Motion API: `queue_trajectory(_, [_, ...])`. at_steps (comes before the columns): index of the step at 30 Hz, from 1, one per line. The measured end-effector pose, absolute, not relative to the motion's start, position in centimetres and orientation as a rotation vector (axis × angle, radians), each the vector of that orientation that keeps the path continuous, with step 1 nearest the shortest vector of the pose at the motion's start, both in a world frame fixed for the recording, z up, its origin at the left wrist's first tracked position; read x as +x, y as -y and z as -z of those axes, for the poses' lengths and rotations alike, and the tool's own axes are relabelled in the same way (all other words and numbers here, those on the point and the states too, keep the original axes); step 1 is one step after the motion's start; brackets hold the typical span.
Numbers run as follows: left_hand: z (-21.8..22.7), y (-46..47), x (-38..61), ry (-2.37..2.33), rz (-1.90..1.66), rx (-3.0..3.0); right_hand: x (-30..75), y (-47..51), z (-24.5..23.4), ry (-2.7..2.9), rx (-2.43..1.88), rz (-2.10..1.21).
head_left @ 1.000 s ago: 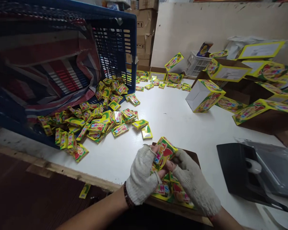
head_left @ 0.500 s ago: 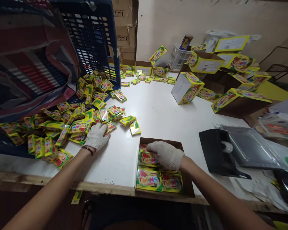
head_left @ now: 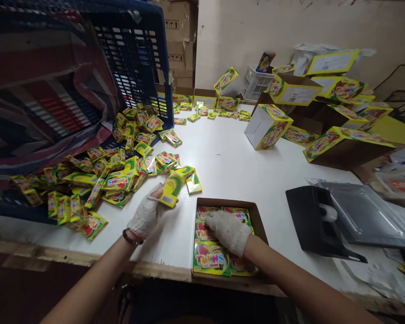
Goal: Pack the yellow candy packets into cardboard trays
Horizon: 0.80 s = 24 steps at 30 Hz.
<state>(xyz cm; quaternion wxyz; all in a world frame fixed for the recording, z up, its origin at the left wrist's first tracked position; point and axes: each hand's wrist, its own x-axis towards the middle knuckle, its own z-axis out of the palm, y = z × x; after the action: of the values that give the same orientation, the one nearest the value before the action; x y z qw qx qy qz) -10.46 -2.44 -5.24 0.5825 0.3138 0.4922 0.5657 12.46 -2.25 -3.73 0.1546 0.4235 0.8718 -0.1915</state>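
Observation:
My left hand [head_left: 146,216], in a white glove, grips a small yellow-green candy box [head_left: 173,189] just above the tabletop. Beside it lies a loose heap of similar candy boxes [head_left: 118,182], many marked "TWINS". My right hand [head_left: 230,230], also gloved, reaches down into an open brown carton [head_left: 262,227] at the table's front edge. Its fingers are bent and held together, the tips against the boxes inside; whether they pinch one is hidden. "TWINS" boxes [head_left: 211,259] lie flat in rows in this carton.
A blue crate [head_left: 167,67] lies tipped at the left, candy boxes spilling out. Empty printed display cartons [head_left: 346,144] pile up at the back right. A black tape dispenser [head_left: 310,220] and a clear plastic lid [head_left: 361,211] rest on the right.
My left hand has lifted a candy box from the heap and moved right with it. My right hand has shifted slightly left and down, uncovering boxes at the carton's far side.

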Motion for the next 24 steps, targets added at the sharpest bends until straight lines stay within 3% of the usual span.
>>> queue_trajectory(3, [3.5, 4.0, -7.0, -0.887, -1.279, 0.5, 13.1, 1.7, 3.1, -2.595, 1.477, 0.922])
queue_trajectory(6, [2.3, 5.0, -4.8, -0.811, -1.14, 0.678, 14.1, 1.5, 1.9, -2.677, 1.724, 1.675])
queue_trajectory(9, [1.7, 5.2, -3.5, -0.951, -1.163, 0.987, 15.0, 1.4, 0.6, -2.406, 1.81, 2.421])
queue_trajectory(12, [1.3, 5.1, -2.4, -1.002, -1.309, 1.062, 15.2, 1.7, -0.4, -2.125, 1.669, 2.807])
queue_trajectory(14, [1.0, 5.1, -1.5, -0.997, -1.396, 1.017, 14.9, 2.3, -0.8, -2.35, 1.586, 2.657])
queue_trajectory(19, [0.8, 5.9, -0.8, -1.063, -1.205, 0.903, 14.0, 4.1, -0.9, -2.913, 1.899, 1.572])
queue_trajectory(24, [2.1, 6.4, -1.6, -1.073, -1.105, 1.077, 14.8, 4.3, -0.5, -2.929, 1.758, 1.37])
